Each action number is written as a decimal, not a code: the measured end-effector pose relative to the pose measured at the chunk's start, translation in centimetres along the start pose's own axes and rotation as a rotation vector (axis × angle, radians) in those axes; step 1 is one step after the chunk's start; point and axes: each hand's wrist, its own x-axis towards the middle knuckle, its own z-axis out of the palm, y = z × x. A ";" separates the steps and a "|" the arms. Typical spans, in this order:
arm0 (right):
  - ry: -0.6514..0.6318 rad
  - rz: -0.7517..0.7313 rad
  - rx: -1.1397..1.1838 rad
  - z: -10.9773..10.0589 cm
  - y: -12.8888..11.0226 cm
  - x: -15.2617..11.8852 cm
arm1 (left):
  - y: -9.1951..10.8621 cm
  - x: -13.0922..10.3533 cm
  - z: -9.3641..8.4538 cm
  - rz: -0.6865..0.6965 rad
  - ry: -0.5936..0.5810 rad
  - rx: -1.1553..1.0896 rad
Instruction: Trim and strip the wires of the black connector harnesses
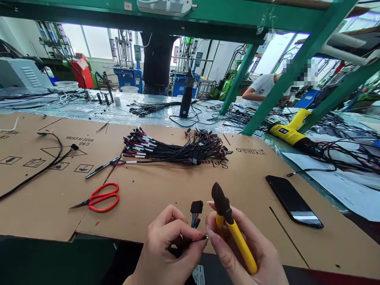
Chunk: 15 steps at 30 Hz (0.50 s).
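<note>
My left hand (166, 245) pinches a short wire harness (196, 215) with a black connector at its upper end and coloured wires below. My right hand (246, 257) holds yellow-handled cutting pliers (230, 223), jaws dark and pointing up, just right of the connector. Thumb and fingertips of both hands meet around a small wire end between them. Both hands hover over the front edge of the flattened cardboard (166, 186) covering the bench.
A bundle of black wire harnesses (175, 148) lies mid-bench. Red scissors (101, 198) and a metal tool (102, 167) lie left, a black phone (292, 201) right. A yellow heat gun (289, 130), green frame posts (285, 75) and other people stand behind.
</note>
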 end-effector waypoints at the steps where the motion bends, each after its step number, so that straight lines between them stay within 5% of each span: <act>1: -0.003 -0.001 0.009 0.0 0.0 0.0 | 0.0 0.0 0.0 0.000 -0.002 0.004; 9: 0.020 0.057 0.116 0.3 0.0 -0.2 | 0.0 0.1 -0.3 0.039 -0.070 0.105; 12: 0.037 0.108 0.189 0.5 0.0 -0.2 | 0.1 0.1 -0.4 -0.084 -0.167 0.004; 15: -0.115 0.090 0.216 0.1 0.7 0.3 | 0.2 0.2 -0.5 -0.227 -0.191 -0.189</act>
